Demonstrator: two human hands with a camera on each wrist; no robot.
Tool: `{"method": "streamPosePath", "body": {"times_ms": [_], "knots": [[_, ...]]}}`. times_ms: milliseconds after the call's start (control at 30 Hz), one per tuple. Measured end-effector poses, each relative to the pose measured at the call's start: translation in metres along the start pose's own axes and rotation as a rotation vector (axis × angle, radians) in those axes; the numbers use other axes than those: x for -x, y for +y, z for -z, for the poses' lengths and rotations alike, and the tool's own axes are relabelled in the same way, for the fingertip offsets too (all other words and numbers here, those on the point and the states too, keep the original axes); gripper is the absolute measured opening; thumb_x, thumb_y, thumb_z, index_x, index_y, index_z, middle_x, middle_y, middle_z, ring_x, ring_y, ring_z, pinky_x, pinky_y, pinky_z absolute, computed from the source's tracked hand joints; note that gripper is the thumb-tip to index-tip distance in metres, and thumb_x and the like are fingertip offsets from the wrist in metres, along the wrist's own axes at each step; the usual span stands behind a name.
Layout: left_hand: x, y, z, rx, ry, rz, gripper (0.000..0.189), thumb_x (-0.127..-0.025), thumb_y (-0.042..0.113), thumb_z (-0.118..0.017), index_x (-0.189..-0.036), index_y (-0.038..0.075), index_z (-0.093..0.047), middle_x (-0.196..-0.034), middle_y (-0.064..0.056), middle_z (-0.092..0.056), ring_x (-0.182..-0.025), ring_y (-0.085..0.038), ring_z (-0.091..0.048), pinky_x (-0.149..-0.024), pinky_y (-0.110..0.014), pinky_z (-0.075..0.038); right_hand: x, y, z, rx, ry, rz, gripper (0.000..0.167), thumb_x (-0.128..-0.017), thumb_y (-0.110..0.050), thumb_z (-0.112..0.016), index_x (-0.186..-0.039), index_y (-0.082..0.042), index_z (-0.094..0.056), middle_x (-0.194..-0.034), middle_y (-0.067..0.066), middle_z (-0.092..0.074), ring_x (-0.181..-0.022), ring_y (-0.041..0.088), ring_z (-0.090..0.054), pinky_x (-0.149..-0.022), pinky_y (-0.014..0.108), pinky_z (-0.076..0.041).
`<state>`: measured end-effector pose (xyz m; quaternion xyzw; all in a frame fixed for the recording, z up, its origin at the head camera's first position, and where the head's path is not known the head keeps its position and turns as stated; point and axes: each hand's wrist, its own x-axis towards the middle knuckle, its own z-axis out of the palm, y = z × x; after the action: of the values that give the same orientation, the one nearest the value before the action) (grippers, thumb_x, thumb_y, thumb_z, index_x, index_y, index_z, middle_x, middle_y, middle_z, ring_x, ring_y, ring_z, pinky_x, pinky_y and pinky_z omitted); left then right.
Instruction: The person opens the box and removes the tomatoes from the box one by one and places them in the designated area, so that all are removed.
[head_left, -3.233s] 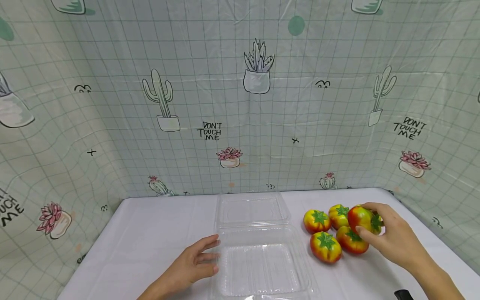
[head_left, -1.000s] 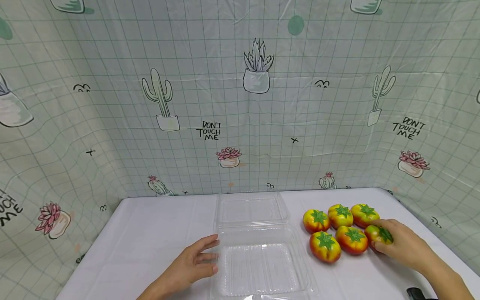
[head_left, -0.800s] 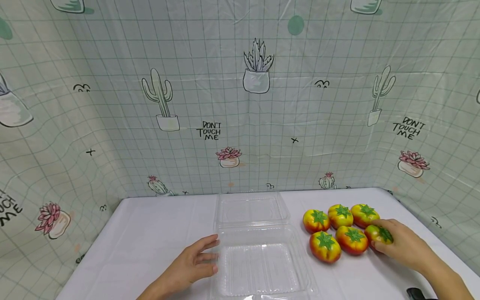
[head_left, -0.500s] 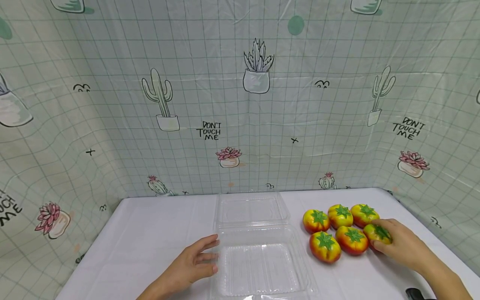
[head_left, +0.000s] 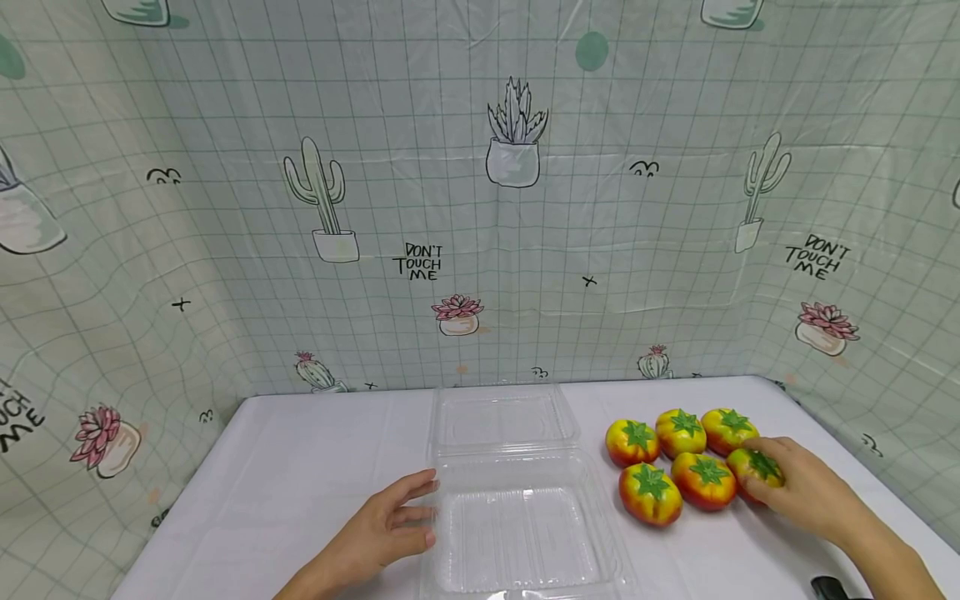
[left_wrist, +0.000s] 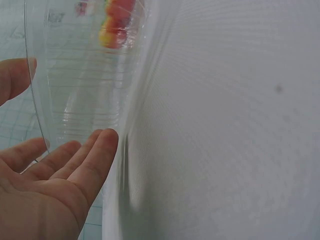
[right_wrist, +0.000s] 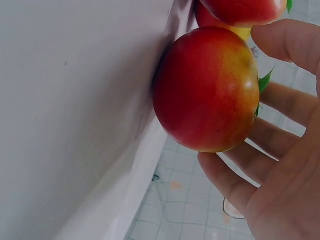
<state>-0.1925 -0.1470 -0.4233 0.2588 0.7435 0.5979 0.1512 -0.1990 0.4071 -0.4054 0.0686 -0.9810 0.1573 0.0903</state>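
At the right end of the front row, a red and yellow tomato (head_left: pixel 752 473) with a green leafy top rests on the cloth. My right hand (head_left: pixel 813 492) lies around its right side. In the right wrist view, the fingers curve loosely behind that tomato (right_wrist: pixel 207 90), and the thumb stands off it. Several like tomatoes (head_left: pixel 703 481) sit close by in two rows. A clear plastic clamshell container (head_left: pixel 517 533) lies unfolded to their left, with no tomato in it. My left hand (head_left: pixel 382 525) rests its spread fingers at the container's left rim.
A white cloth (head_left: pixel 300 467) covers the table. Behind it and at both sides hangs a checked curtain (head_left: pixel 480 217) printed with cacti. A black object (head_left: pixel 828 587) shows at the bottom right, by my right forearm; its kind cannot be told.
My right hand has brought the tomato down from above the group to the front row's right end. Lately its thumb has shifted slightly off the tomato. My left hand stays put.
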Motion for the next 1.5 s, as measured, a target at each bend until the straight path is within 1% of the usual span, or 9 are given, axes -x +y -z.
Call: {"method": "streamPosePath", "body": {"times_ms": [233, 367, 533, 767, 967, 1100, 1233, 1367, 1500], "knots": [[0.0, 0.0, 0.001, 0.009, -0.001, 0.007, 0.07, -0.091, 0.014, -0.066, -0.148, 0.0, -0.028, -0.146, -0.029, -0.033, -0.124, -0.04, -0.048, -0.094, -0.03, -0.049, -0.003, -0.006, 0.003, 0.013, 0.021, -0.016, 0.054, -0.089, -0.039, -0.065, -0.122, 0.003, -0.056, -0.121, 0.033, -0.051, -0.109, 0.052, -0.047, -0.084, 0.069, -0.039], [0.0, 0.0, 0.0, 0.009, -0.005, 0.023, 0.07, -0.092, 0.015, -0.065, -0.148, 0.0, -0.027, -0.146, -0.029, -0.033, -0.124, -0.04, -0.048, -0.095, -0.032, -0.049, -0.003, -0.01, 0.004, 0.001, 0.025, -0.011, 0.053, -0.089, -0.038, -0.065, -0.122, 0.003, -0.056, -0.122, 0.033, -0.051, -0.11, 0.052, -0.047, -0.084, 0.068, -0.039], [0.0, 0.001, 0.001, -0.011, 0.001, 0.023, 0.07, -0.091, 0.016, -0.065, -0.148, 0.001, -0.027, -0.146, -0.027, -0.034, -0.124, -0.039, -0.048, -0.094, -0.033, -0.049, -0.003, -0.019, 0.003, -0.015, 0.06, 0.027, 0.051, -0.09, -0.036, -0.066, -0.123, 0.001, -0.057, -0.122, 0.03, -0.052, -0.111, 0.05, -0.046, -0.086, 0.067, -0.038], [-0.001, 0.002, 0.0, -0.018, 0.013, -0.003, 0.071, -0.091, 0.014, -0.065, -0.149, 0.003, -0.026, -0.146, -0.028, -0.034, -0.123, -0.039, -0.048, -0.093, -0.032, -0.05, -0.004, -0.039, 0.007, -0.005, 0.096, 0.078, 0.051, -0.088, -0.036, -0.068, -0.125, -0.002, -0.057, -0.121, 0.025, -0.054, -0.111, 0.046, -0.047, -0.085, 0.067, -0.039], [-0.002, 0.004, 0.001, -0.034, 0.015, -0.01, 0.068, -0.093, 0.016, -0.064, -0.149, 0.005, -0.028, -0.146, -0.027, -0.034, -0.124, -0.04, -0.048, -0.093, -0.031, -0.05, -0.003, -0.058, 0.007, -0.001, 0.15, 0.167, 0.049, -0.084, -0.028, -0.073, -0.123, -0.003, -0.059, -0.119, 0.019, -0.057, -0.11, 0.041, -0.051, -0.085, 0.063, -0.043], [-0.002, 0.006, 0.007, -0.095, 0.04, -0.003, 0.066, -0.093, 0.021, -0.063, -0.148, 0.005, -0.031, -0.146, -0.026, -0.034, -0.124, -0.04, -0.048, -0.093, -0.032, -0.05, -0.007, -0.07, 0.008, 0.011, 0.135, 0.187, 0.049, -0.085, -0.033, -0.072, -0.123, -0.006, -0.059, -0.121, 0.018, -0.057, -0.111, 0.04, -0.051, -0.085, 0.064, -0.043], [0.002, 0.011, 0.016, -0.159, 0.073, 0.043, 0.064, -0.093, 0.026, -0.064, -0.147, 0.009, -0.035, -0.147, -0.024, -0.035, -0.125, -0.038, -0.048, -0.094, -0.033, -0.049, -0.013, -0.078, 0.008, 0.041, 0.127, 0.219, 0.046, -0.085, -0.033, -0.072, -0.122, -0.008, -0.061, -0.119, 0.014, -0.058, -0.108, 0.035, -0.054, -0.086, 0.059, -0.046], [0.005, 0.014, 0.029, -0.191, 0.085, 0.071, 0.065, -0.092, 0.028, -0.065, -0.147, 0.009, -0.036, -0.148, -0.024, -0.034, -0.126, -0.038, -0.046, -0.095, -0.035, -0.048, -0.019, -0.082, 0.008, 0.077, 0.13, 0.261, 0.045, -0.084, -0.033, -0.073, -0.119, -0.007, -0.062, -0.117, 0.011, -0.059, -0.104, 0.031, -0.056, -0.084, 0.053, -0.049], [0.009, 0.017, 0.046, -0.249, 0.123, 0.083, 0.064, -0.092, 0.029, -0.065, -0.146, 0.01, -0.037, -0.148, -0.024, -0.034, -0.127, -0.039, -0.045, -0.096, -0.038, -0.047, -0.025, -0.084, 0.011, 0.106, 0.12, 0.264, 0.051, -0.086, -0.043, -0.069, -0.121, -0.007, -0.06, -0.12, 0.013, -0.058, -0.108, 0.036, -0.055, -0.086, 0.058, -0.047]]}}
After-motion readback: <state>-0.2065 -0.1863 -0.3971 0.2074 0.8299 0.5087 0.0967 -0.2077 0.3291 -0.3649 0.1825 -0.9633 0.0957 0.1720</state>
